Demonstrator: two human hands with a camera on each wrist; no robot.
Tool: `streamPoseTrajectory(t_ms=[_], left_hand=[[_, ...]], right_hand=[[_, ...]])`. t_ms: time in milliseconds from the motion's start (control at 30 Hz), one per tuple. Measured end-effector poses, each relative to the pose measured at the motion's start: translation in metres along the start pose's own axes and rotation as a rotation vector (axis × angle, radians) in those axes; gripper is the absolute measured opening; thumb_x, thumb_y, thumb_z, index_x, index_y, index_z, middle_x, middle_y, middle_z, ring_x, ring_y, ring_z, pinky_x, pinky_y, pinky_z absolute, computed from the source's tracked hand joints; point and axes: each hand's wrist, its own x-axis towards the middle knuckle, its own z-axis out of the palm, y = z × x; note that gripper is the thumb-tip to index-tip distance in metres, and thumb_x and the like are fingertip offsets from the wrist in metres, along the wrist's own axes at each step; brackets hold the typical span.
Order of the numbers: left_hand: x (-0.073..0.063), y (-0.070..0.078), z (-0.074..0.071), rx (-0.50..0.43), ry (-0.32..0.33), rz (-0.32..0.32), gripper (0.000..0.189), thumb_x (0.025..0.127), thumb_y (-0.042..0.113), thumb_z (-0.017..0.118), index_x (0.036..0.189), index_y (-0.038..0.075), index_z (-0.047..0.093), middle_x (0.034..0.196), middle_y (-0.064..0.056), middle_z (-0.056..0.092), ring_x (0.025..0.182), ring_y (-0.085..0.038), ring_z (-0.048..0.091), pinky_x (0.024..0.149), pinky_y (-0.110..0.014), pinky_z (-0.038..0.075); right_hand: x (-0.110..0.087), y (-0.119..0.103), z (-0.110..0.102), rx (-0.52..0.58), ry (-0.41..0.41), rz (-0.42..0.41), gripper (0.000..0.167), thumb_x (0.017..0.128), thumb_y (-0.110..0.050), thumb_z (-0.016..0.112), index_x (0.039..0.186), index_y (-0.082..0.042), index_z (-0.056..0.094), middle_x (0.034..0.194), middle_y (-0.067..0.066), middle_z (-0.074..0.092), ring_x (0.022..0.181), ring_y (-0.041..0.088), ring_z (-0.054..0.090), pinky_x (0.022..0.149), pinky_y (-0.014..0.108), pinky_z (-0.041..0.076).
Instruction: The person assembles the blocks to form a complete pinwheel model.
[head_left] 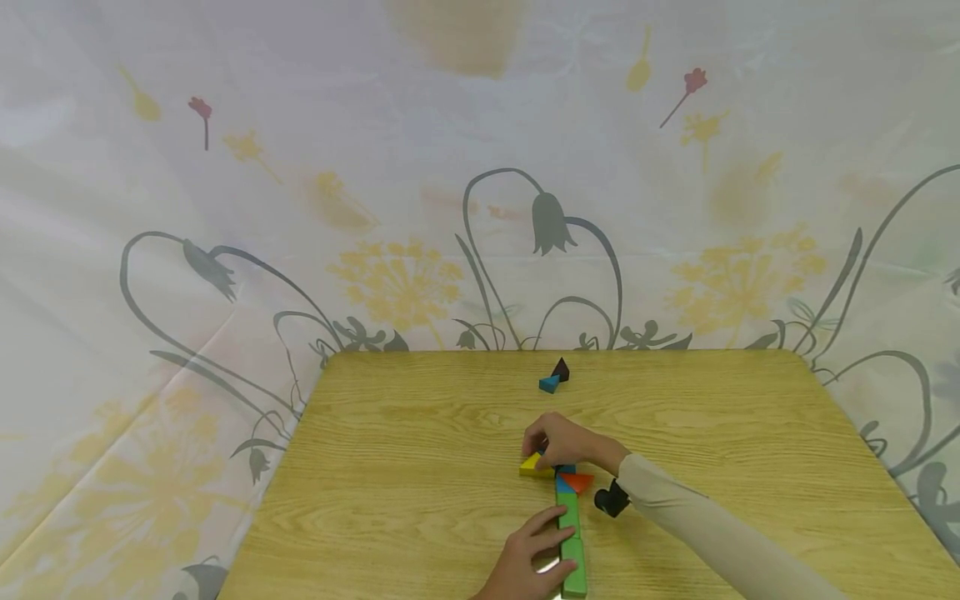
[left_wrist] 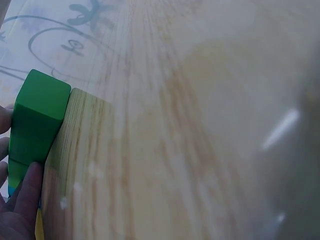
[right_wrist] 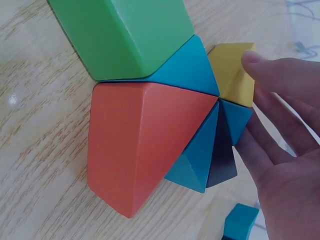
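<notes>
Floral fabric is hanging behind a wooden bench; spread left fingers are touching green blocks beside them, curled right fingers pinching a yellow block.

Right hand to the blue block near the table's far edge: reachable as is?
Probably yes. The right hand touches the yellow block, and the stretch of table from there to the blue block looks free. The dark block sits on its far side, out of the way.

L hand w/ fingers spread, R hand w/ fingers curled
</notes>
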Motion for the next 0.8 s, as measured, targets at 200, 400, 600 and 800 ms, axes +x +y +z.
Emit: streamPoseTrajectory(t_ms=[200,400,600,800], left_hand=[[0.0003,-0.0008,-0.0004,0.027,0.002,0.023,0.042,0.094,0.03,0.061,0.129,0.007,0.059,0.143,-0.007,0.042,0.13,-0.024,0.041,0.089,-0.02,0.047],[0.0003,-0.0004,-0.0008,0.027,0.001,0.014,0.042,0.094,0.03,0.061,0.129,0.007,0.059,0.143,-0.006,0.042,0.13,-0.023,0.041,0.09,-0.02,0.047],[0.0009,-0.0005,-0.0015,0.075,-0.006,0.006,0.041,0.093,0.032,0.061,0.129,0.011,0.06,0.143,-0.003,0.043,0.131,-0.022,0.04,0.098,-0.028,0.043],[0.0009,-0.001,-0.002,0.084,-0.007,0.011,0.042,0.094,0.033,0.06,0.129,0.011,0.06,0.143,-0.003,0.043,0.131,-0.022,0.04,0.1,-0.03,0.042]], right_hand=[[-0.0001,-0.0008,0.0003,-0.001,-0.007,0.001,0.018,0.073,0.006,0.076,0.083,-0.007,0.07,0.085,0.0,0.067,0.081,0.014,0.064,0.074,0.027,0.054],[0.0003,-0.0008,0.0005,-0.009,-0.008,0.014,0.018,0.073,0.007,0.076,0.082,-0.008,0.07,0.085,-0.001,0.067,0.081,0.011,0.064,0.074,0.027,0.054],[0.0003,-0.0051,-0.0009,-0.005,-0.022,0.021,0.018,0.073,0.008,0.075,0.083,-0.006,0.07,0.085,0.001,0.068,0.081,0.014,0.064,0.073,0.026,0.053],[0.0001,-0.0076,-0.0017,-0.013,-0.027,0.029,0.018,0.073,0.008,0.075,0.082,-0.007,0.07,0.085,0.001,0.068,0.082,0.015,0.064,0.073,0.024,0.053]])
